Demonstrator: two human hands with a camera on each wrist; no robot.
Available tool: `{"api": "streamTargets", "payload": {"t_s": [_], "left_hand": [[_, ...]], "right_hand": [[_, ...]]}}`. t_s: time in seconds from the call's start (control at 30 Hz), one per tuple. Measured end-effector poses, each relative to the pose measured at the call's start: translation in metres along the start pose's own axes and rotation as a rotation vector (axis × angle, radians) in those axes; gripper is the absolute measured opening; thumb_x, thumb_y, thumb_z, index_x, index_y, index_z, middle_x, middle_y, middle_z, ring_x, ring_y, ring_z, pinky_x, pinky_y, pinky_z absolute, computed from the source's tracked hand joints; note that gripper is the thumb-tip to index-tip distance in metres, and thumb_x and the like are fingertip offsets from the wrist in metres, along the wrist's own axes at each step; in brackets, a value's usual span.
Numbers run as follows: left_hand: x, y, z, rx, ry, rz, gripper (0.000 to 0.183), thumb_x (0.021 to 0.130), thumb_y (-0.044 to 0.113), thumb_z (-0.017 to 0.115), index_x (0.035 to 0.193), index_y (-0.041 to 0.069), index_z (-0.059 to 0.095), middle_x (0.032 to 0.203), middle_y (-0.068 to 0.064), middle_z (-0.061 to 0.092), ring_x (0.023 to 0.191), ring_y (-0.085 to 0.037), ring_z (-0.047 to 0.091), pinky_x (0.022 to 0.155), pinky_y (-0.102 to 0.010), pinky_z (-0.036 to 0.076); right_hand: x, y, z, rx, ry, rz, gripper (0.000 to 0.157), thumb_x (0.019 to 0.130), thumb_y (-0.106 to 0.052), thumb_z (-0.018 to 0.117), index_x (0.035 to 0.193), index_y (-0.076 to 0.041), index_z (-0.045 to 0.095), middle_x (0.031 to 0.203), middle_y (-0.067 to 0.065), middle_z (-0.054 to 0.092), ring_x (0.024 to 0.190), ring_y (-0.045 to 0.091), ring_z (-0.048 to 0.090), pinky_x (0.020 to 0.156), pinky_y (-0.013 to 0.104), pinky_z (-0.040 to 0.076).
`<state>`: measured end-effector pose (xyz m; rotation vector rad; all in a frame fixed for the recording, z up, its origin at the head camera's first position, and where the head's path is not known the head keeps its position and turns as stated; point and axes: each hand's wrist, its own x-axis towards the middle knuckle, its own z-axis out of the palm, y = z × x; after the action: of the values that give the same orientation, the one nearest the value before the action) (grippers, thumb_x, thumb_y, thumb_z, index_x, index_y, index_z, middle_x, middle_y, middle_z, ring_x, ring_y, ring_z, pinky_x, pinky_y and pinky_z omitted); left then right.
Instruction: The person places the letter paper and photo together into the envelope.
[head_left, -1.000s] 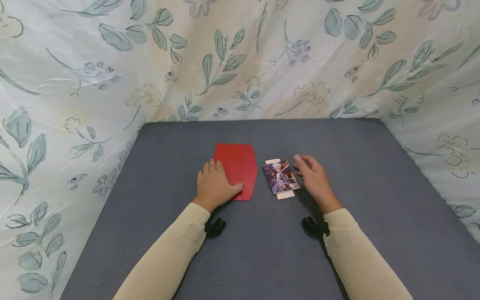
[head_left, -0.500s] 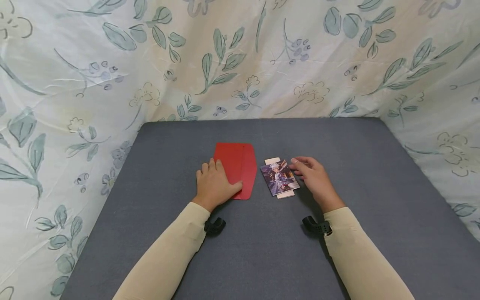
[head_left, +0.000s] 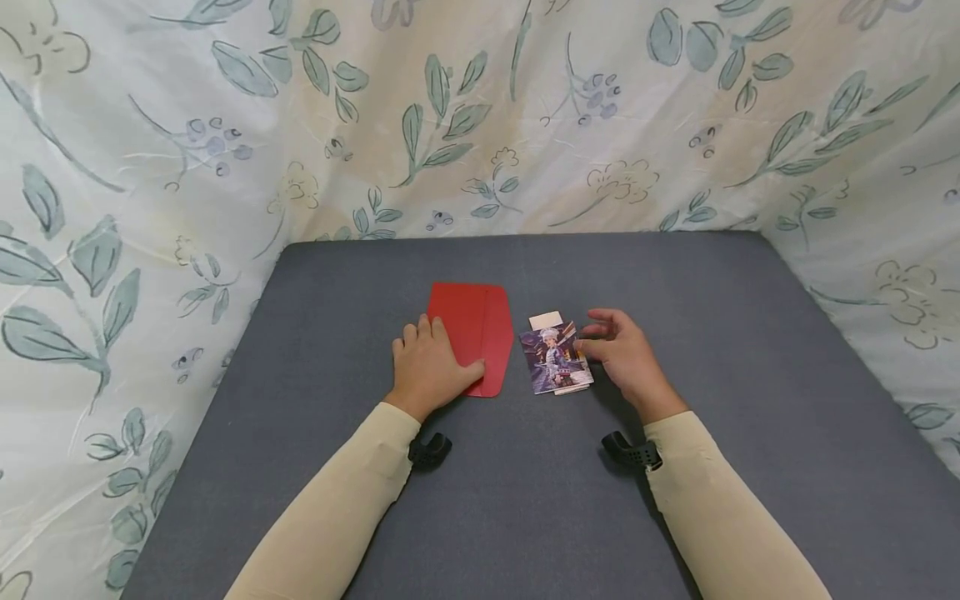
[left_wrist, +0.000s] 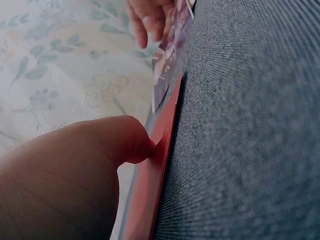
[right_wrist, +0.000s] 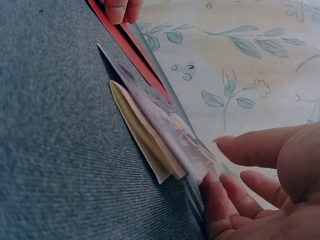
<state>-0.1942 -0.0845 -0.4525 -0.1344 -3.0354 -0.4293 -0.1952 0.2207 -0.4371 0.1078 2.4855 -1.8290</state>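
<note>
My left hand (head_left: pixel 427 371) rests on a red envelope (head_left: pixel 480 333), fingers spread over its left part. In the left wrist view the thumb (left_wrist: pixel 125 137) presses on the envelope's surface. Right of the envelope lies a picture card (head_left: pixel 553 357) printed with a white-haired figure in purple tones. My right hand (head_left: pixel 622 358) pinches the card's right edge, thumb above and fingers at its underside. The card tilts slightly over a folded cream paper (right_wrist: pixel 145 132), whose ends (head_left: pixel 545 320) stick out beyond the card. The palm side of the left hand is hidden.
A dark grey cloth-covered table (head_left: pixel 510 500) lies under everything. Behind and at both sides hangs a white curtain (head_left: pixel 525 125) with leaf and flower prints. Black straps (head_left: pixel 431 452) sit on both wrists.
My right hand has moved a little left onto the card's edge and taken hold of it. The card has shifted slightly left and turned over the folded paper. The left hand stays still.
</note>
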Motion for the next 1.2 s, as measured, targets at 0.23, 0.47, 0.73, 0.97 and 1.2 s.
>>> {"api": "streamTargets", "payload": {"t_s": [0.23,0.47,0.73,0.97,1.2], "left_hand": [[0.0012,-0.0021,-0.0005,-0.069,0.008,0.023,0.101,0.089,0.055,0.069,0.161,-0.011,0.04,0.163,-0.033,0.04,0.131,-0.044,0.045,0.107,-0.059,0.041],[0.0012,-0.0035,0.0019,-0.069,0.004,0.026,0.099,0.09,0.055,0.067,0.16,-0.011,0.042,0.164,-0.034,0.039,0.131,-0.044,0.045,0.107,-0.058,0.04],[-0.0017,-0.0013,0.0002,-0.078,-0.002,0.027,0.096,0.092,0.053,0.066,0.159,-0.013,0.043,0.165,-0.035,0.037,0.13,-0.044,0.045,0.107,-0.058,0.038],[-0.0029,-0.0008,0.0019,-0.073,-0.007,0.023,0.095,0.094,0.053,0.063,0.16,-0.012,0.043,0.166,-0.034,0.036,0.13,-0.043,0.044,0.108,-0.058,0.037],[-0.0036,-0.0017,0.003,-0.078,-0.013,0.028,0.094,0.095,0.053,0.063,0.16,-0.012,0.042,0.166,-0.034,0.034,0.132,-0.044,0.042,0.109,-0.058,0.037]], "right_hand": [[0.0011,0.0024,0.0,-0.017,-0.016,-0.024,0.055,0.101,0.003,0.072,0.152,0.008,0.054,0.126,0.025,0.062,0.112,0.031,0.059,0.09,0.031,0.049],[0.0003,0.0025,-0.0009,0.044,-0.006,0.0,0.035,0.108,-0.005,0.067,0.14,0.009,0.064,0.114,0.017,0.065,0.096,0.018,0.064,0.076,0.027,0.057],[-0.0019,0.0025,-0.0026,0.053,-0.01,0.043,0.032,0.109,-0.019,0.069,0.131,0.005,0.067,0.111,0.014,0.068,0.087,0.018,0.066,0.068,0.031,0.059],[-0.0041,0.0021,-0.0025,0.112,-0.028,0.073,0.034,0.11,-0.021,0.068,0.131,0.006,0.065,0.102,0.008,0.069,0.079,0.014,0.065,0.064,0.03,0.057],[-0.0023,0.0057,-0.0023,0.239,-0.089,0.099,0.029,0.11,-0.009,0.061,0.131,0.01,0.059,0.101,0.008,0.069,0.077,0.013,0.07,0.064,0.029,0.06]]}}
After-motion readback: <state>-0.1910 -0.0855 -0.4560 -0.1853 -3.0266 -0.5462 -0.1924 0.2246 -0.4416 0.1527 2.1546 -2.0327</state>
